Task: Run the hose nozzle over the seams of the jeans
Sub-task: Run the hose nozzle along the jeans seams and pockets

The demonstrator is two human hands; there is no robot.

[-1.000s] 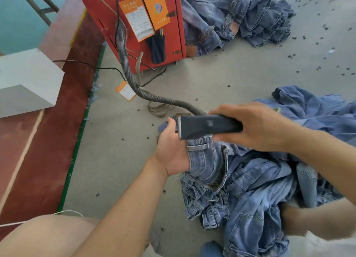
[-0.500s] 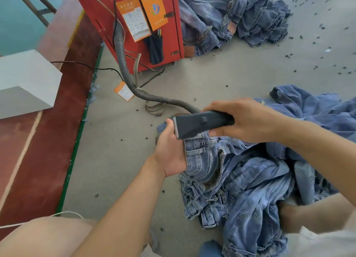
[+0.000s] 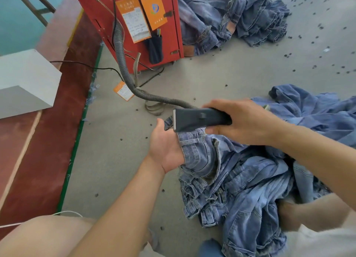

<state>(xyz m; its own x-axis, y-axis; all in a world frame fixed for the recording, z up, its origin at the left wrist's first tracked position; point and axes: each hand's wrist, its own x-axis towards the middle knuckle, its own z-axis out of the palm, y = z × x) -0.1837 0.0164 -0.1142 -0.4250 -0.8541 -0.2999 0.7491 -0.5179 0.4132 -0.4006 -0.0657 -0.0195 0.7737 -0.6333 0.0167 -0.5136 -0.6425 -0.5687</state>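
While my left hand [image 3: 165,148] is gripping the jeans [image 3: 240,179] waistband mid-frame, my right hand [image 3: 244,122] is clutching the nozzle [image 3: 200,119]; next I'm tracing the seam.

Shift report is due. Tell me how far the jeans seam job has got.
Done: cannot tell; the far jeans pile by the red machine may be finished. In hand: right hand holds the nozzle at the waistband of the jeans, left hand gripping them. Left: the crumpled heap below.

Bare forearms, bare knees, white garment [image 3: 317,243].
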